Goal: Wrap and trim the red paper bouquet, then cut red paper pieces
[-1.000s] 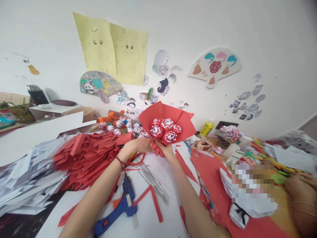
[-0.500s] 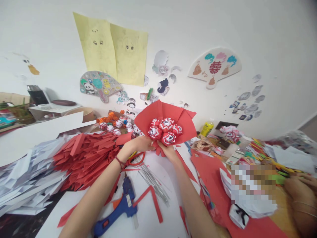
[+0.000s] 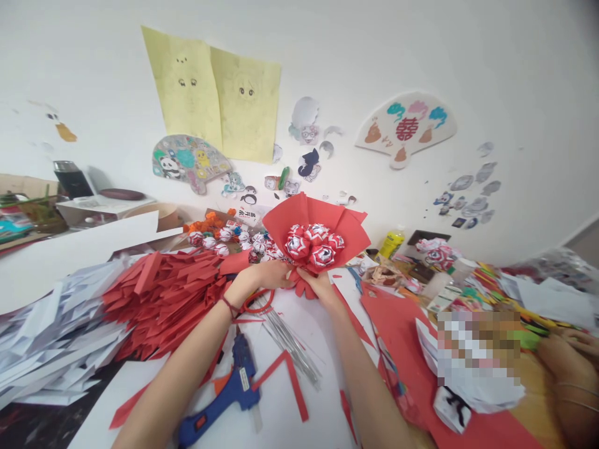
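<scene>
Nearest, L of ctr: blue glue gun (image 3: 241, 380), handle twd near L, lying on white paper (image 3: 281, 430). Just R of it, a red paper strip (image 3: 294, 386) bent at an angle. Near R edge, another person's hand (image 3: 568, 362); btwn that and the ctr, a big red sheet (image 3: 395, 312). Bit farther, a bunch of thin metal wires (image 3: 290, 346), slanting near R to far L. On the L, a heap of white folded strips (image 3: 60, 340), then a heap of red ones (image 3: 168, 299) beside it.

Past the wires, mid-table: the person's left hand (image 3: 271, 274) and right hand (image 3: 316, 282), both gripping the gathered base of a red paper bouquet (image 3: 322, 218), one from either side; some fingertips hidden, can't tell exactly how they sit. Bouquet's held roughly upright: long axis runs up from the narrow tail, btwn the hands, to the flared top. Its mouth points up & twd the near side, so the red-and-white flowers (image 3: 322, 254) show, w/ the wrap standing taller behind.

Farther back L, loose paper flowers (image 3: 224, 237); far R, a yellow bottle (image 3: 392, 242). Farthest, the wall (image 3: 327, 37) w/ 2 yellow drawings (image 3: 246, 118).
</scene>
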A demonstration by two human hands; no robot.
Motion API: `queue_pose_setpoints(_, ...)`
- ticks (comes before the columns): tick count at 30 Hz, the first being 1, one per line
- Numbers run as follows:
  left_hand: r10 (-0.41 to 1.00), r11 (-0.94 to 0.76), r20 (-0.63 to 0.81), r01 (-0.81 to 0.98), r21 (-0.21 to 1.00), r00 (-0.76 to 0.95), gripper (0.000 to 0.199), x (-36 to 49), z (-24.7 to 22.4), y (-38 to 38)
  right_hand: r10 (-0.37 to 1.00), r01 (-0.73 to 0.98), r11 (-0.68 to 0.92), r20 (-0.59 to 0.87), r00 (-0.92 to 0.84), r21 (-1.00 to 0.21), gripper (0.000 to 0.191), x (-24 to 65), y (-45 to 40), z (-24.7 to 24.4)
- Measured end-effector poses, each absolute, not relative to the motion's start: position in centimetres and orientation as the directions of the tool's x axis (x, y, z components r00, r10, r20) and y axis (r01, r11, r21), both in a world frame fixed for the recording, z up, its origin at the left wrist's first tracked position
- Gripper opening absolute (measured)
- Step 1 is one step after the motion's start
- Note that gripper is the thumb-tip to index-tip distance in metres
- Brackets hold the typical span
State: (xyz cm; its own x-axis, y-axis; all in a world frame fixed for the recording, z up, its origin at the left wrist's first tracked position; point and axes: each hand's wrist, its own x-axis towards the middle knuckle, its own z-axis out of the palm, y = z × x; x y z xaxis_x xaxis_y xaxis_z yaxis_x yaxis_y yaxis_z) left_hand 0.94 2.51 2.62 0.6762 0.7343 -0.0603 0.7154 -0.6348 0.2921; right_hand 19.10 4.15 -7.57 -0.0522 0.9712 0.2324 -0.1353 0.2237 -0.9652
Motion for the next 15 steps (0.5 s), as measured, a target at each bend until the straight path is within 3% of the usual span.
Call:
queue_pose_setpoints(6,0.728,-0.641,-0.050,0.704,0.306,0.684,0.021,0.9,2.4,2.6,0.969,-0.154,0.225,0.238,-0.065,-0.962,0.030,19.7,4.1,-7.4)
queue_pose_setpoints(11,0.718,-0.649,-0.045,0.691,0.319,0.695,0.023,0.8,2.5,2.5,0.961,-0.179,0.266,0.276,-0.028,-0.947,0.050,20.3,4.2,-7.3)
queue_pose_setpoints(15,0.733,-0.639,-0.028,0.701,0.315,0.680,0.026,0.8,2.6,2.4,0.946,-0.215,0.322,0.320,0.047,-0.922,0.050,20.4,4.2,-7.2)
